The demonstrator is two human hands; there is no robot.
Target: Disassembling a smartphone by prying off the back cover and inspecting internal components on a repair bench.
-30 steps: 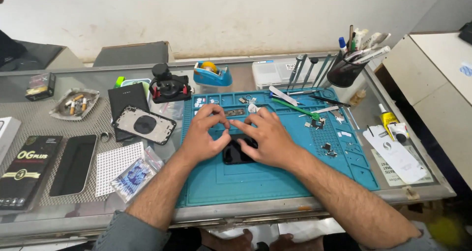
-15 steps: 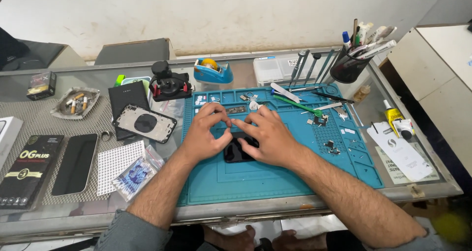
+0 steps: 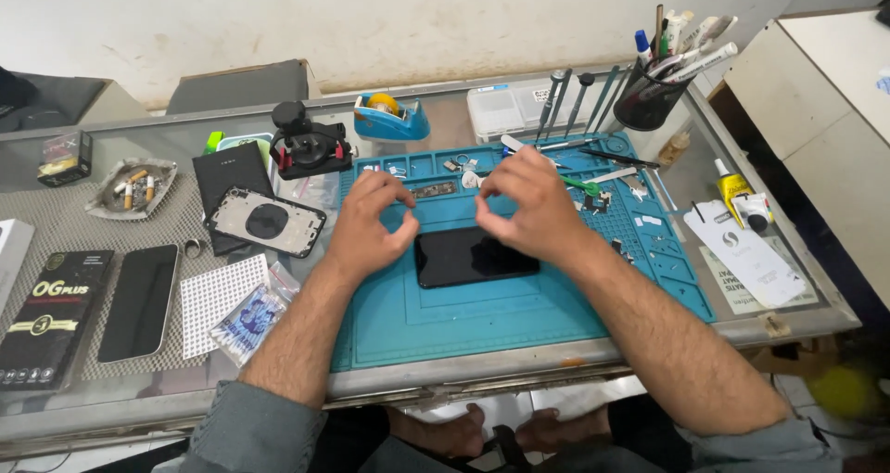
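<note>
Head view: curled hands (image 3: 454, 218) above phone (image 3: 475, 256)

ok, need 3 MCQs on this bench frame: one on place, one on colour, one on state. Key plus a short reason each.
1. Where does the dark phone lie?
A. on the work mat
B. in the ashtray
C. on the white cabinet

2. What colour is the work mat?
A. red
B. teal blue
C. yellow

3. How do the hands stand to the phone?
A. both grip it
B. only the right hand grips it
C. both are raised just above it, fingers curled, holding nothing

Key:
1 A, the phone lies flat in the mat's middle.
2 B, the mat is teal blue throughout.
3 C, the left hand and the right hand hang over the phone's top edge with nothing in them.
</note>
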